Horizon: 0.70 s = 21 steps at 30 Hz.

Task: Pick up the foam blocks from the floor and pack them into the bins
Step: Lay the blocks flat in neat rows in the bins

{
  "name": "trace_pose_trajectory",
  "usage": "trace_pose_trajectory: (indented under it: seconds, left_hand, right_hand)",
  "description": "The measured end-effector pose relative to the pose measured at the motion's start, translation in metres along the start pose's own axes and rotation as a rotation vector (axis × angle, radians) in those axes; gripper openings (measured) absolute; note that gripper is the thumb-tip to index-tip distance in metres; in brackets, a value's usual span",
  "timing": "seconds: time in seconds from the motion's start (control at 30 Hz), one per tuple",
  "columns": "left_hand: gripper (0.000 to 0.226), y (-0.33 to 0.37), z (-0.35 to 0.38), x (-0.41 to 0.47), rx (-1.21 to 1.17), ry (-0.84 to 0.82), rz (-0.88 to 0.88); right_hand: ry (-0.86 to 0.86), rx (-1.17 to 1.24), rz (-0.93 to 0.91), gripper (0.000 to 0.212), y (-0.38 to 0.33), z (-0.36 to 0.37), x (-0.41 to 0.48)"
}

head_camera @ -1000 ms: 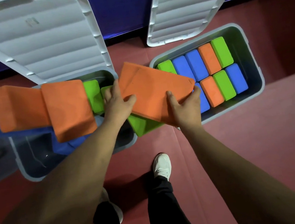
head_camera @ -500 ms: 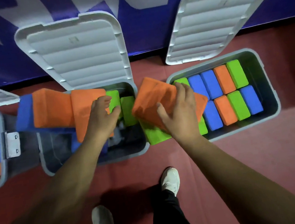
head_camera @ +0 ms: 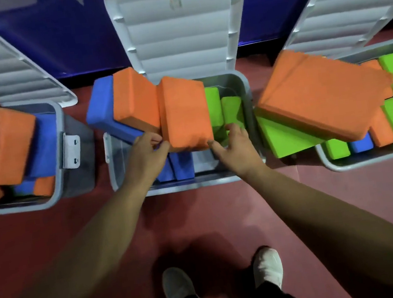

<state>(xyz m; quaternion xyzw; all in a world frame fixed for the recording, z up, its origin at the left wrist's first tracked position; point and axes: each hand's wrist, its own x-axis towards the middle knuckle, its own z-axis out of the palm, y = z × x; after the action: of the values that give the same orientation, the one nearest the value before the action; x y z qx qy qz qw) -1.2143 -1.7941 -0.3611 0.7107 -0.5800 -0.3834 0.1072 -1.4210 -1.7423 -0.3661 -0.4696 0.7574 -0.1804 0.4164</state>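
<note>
Shifted from the right bin (head_camera: 339, 166), my right hand (head_camera: 234, 143), fingers spread, joins my left hand (head_camera: 145, 151) gripping the orange block (head_camera: 184, 112) atop the middle bin (head_camera: 195, 184); I judge packing unfinished.

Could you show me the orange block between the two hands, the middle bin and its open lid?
Orange block (head_camera: 184, 112): head view, middle of its top face.
Middle bin (head_camera: 195, 184): head view, near rim.
Lid (head_camera: 180, 30): head view, ribbed inner face.
</note>
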Motion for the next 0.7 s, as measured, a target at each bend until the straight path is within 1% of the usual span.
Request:
trace_pose_trajectory:
  seconds: [0.13, 0.2, 0.3, 0.37, 0.47, 0.5, 0.6, 0.63, 0.67, 0.7]
  left_hand:
    - [0.021, -0.032, 0.032, 0.025, 0.014, -0.031, -0.017]
    - [0.032, -0.043, 0.051, 0.039, 0.017, -0.013, -0.036]
    - [0.053, -0.060, 0.071, 0.058, -0.044, 0.030, -0.052]
    - [0.065, -0.070, 0.083, 0.070, -0.089, 0.003, -0.072]
    - [0.067, -0.082, 0.094, 0.085, -0.180, -0.035, -0.073]
    - [0.066, -0.083, 0.095, 0.088, -0.231, -0.042, -0.065]
    - [0.071, -0.077, 0.095, 0.090, -0.290, -0.009, -0.024]
    - [0.070, -0.074, 0.092, 0.088, -0.306, 0.013, -0.029]
    - [0.070, -0.070, 0.087, 0.085, -0.373, 0.027, -0.041]
    - [0.070, -0.066, 0.082, 0.084, -0.501, 0.023, -0.061]
  right_hand:
    - [-0.031, -0.017, 0.009, 0.053, 0.027, 0.044, 0.029]
    - [0.007, -0.015, 0.025, 0.052, 0.042, 0.056, 0.048]
    - [0.056, 0.045, 0.039, 0.059, 0.056, 0.070, 0.072]
    - [0.051, 0.096, 0.075, 0.063, 0.067, 0.080, 0.089]
    - [0.077, 0.184, 0.112, 0.072, 0.078, 0.095, 0.108]
    - [0.073, 0.222, 0.114, 0.070, 0.080, 0.100, 0.112]
    - [0.066, 0.373, 0.083, 0.046, 0.079, 0.107, 0.111]
    - [0.092, 0.405, 0.061, 0.040, 0.075, 0.105, 0.107]
    - [0.136, 0.436, 0.027, 0.036, 0.068, 0.100, 0.102]
    - [0.187, 0.470, -0.023, 0.034, 0.062, 0.093, 0.099]
